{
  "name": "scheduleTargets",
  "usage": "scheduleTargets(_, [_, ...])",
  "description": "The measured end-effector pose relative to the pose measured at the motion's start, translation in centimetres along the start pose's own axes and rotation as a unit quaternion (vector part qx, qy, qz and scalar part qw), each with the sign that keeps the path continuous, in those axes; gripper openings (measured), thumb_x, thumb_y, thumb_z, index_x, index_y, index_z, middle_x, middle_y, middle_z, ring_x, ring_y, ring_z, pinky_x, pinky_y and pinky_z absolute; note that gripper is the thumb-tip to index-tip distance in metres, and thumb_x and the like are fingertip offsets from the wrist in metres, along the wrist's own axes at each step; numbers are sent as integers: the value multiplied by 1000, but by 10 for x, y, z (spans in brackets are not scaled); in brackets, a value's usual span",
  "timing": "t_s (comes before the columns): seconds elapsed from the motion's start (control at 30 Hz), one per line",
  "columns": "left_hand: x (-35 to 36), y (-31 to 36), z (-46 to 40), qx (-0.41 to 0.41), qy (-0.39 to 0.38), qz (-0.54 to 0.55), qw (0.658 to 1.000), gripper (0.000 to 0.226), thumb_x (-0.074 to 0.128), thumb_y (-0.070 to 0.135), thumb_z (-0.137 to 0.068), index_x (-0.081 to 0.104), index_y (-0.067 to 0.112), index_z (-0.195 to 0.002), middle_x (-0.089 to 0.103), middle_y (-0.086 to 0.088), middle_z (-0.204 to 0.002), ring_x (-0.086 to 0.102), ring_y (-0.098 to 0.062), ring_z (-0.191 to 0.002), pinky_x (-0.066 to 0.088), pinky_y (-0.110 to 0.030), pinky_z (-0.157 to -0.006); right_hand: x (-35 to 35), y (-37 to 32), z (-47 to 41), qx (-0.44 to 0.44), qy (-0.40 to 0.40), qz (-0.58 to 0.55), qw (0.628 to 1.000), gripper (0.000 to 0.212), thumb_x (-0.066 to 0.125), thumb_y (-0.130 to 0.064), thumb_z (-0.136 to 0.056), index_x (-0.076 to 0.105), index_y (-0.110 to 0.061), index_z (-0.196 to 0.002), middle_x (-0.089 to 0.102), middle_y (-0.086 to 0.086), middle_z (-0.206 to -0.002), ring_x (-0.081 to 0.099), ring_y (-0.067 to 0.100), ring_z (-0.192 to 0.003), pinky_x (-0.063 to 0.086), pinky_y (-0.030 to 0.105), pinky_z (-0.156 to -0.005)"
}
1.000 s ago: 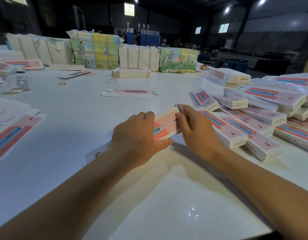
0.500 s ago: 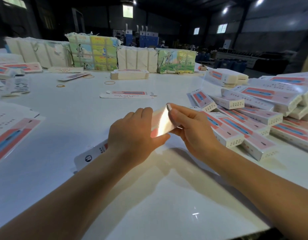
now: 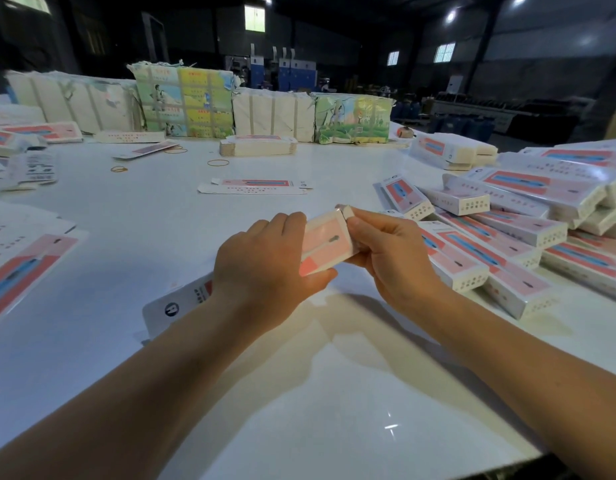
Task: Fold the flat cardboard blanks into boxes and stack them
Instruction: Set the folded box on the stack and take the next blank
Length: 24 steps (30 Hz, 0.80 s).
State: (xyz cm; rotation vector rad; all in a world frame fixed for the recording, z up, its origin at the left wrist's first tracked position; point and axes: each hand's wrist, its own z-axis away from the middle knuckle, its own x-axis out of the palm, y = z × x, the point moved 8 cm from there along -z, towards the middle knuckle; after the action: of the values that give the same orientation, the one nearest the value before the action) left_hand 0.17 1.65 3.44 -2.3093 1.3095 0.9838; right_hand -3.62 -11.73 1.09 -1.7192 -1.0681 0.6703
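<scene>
A half-formed box [image 3: 325,245] is held just above the table [image 3: 299,393], gripped by the left hand [image 3: 268,268] and pinched at its end flap by the right hand [image 3: 386,251]. The flap could be creased if pressed askew (finished boxes [image 3: 507,244] lie just right of the box).

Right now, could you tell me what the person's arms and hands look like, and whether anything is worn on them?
The left hand and right hand are bare: no gloves, rings, watch or bracelets visible. Both forearms are bare to the frame's edge, no sleeves showing.
</scene>
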Motion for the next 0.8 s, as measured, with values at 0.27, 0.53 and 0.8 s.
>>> scheduleTargets(0.27, [3,8,1,53,-21,-117,991,54,78,50,-60,64,5,-86,57,-7,-65,53,-26,-52,36,-27,-45,-6,-15,6,-58,15,189,980,30,48,-1,-90,77,-10,-86,73,11,-84,67,31,-80,56,45,-76])
scheduleTargets(0.53, [4,3,0,45,-3,-137,990,53,69,55,-64,64,6,-84,56,-5,-63,53,-24,-50,31,-25,-44,15,-18,14,-87,-55,297,949,21,40,-8,-94,60,-3,-94,66,13,-82,57,36,-81,46,42,-75])
scheduleTargets(0.8, [9,-15,-3,-76,-29,-31,996,58,56,64,-74,52,18,-108,60,1,-94,58,-22,-82,32,-27,-58,7,-6,7,-42,29,236,970,21,54,-20,-90,67,-5,-93,64,22,-89,58,39,-87,52,53,-79])
